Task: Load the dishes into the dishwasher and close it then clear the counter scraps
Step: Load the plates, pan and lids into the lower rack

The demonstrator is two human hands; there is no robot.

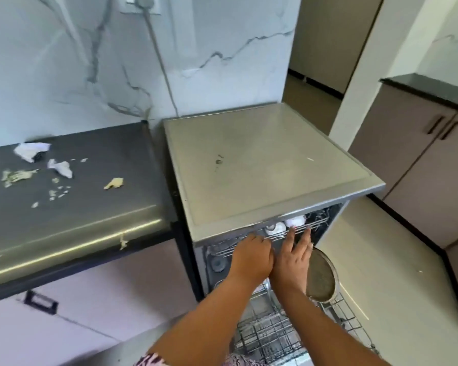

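Centrally, the grey dishwasher [262,165] stands open beside the dark counter [72,207], its flat top bare but for a small stain. Its upper rack [296,229] sits mostly inside, holding two white cups [286,225], while the lower rack [275,331] is drawn out with a round metal plate [321,277] standing on edge at its right side. Both hands meet at the upper rack's front rail: the left hand [253,256] lies palm down with fingers bent over the wire, and the right hand [292,256] has its fingers straight and spread, tips touching the rail. Crumpled paper [32,151] and pale food scraps [114,183] lie scattered on the counter, well apart from the hands.
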